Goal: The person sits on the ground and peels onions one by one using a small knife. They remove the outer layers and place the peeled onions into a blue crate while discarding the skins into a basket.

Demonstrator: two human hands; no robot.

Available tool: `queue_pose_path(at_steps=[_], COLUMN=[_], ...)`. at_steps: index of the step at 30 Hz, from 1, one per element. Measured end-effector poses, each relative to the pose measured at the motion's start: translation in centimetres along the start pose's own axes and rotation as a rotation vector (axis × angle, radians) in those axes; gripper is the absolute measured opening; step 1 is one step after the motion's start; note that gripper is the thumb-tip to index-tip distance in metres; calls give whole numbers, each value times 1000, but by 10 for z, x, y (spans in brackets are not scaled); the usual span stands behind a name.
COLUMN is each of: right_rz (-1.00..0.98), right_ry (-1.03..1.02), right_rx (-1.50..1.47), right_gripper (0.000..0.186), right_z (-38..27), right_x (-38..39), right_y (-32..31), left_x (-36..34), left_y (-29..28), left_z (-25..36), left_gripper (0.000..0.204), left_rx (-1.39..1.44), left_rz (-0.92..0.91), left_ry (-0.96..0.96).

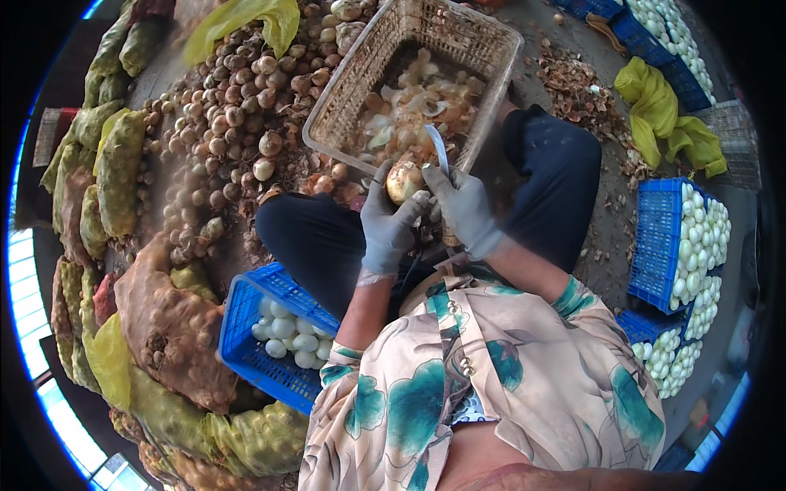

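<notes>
Both my hands wear grey-white gloves and meet in front of my lap. Closed around a brown-skinned onion (404,182) is my left hand (386,219). My right hand (463,209) grips a knife (438,149), its blade pointing up and away beside the onion; the handle is hidden in the fingers. Just beyond my hands, a pale plastic crate (509,90) holds loose onion skins (426,102). At my left side a blue crate (233,327) contains several peeled white onions (286,334).
Unpeeled onions (237,114) are heaped on the floor at left, with filled mesh sacks (123,176) along that edge. Stacked blue crates (655,241) of peeled onions stand at right. Yellow-green mesh bags (647,98) and scattered skins (573,86) lie far right.
</notes>
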State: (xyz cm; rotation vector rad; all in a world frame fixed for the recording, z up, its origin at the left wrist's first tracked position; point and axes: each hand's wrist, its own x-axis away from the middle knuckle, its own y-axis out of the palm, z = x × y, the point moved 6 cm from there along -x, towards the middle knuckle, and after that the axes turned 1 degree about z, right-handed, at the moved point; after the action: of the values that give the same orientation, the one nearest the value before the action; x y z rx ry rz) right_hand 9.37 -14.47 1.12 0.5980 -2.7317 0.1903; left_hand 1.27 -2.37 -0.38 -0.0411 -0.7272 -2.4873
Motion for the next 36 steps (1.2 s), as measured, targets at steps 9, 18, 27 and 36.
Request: queue_pose_path(at_steps=[9,18,27,36], right_rz=[-247,-365,-432,-538], right_ry=[-163,-648,-555,-480], right_rx=[165,653,752,858], right_gripper=[26,25,33,36], right_z=[-18,-50,-44,-42], right_x=[9,21,11,-3], right_y=[-2,2,14,24], left_x=[-9,-5,-10,-13], left_y=[-44,-48,-50,-75], left_z=[5,-20,-17,-31], left_gripper=[71,64,64,63], left_rx=[96,640,532,-18], left_rz=[88,142,280,176], left_ry=[-80,-280,-269,-55])
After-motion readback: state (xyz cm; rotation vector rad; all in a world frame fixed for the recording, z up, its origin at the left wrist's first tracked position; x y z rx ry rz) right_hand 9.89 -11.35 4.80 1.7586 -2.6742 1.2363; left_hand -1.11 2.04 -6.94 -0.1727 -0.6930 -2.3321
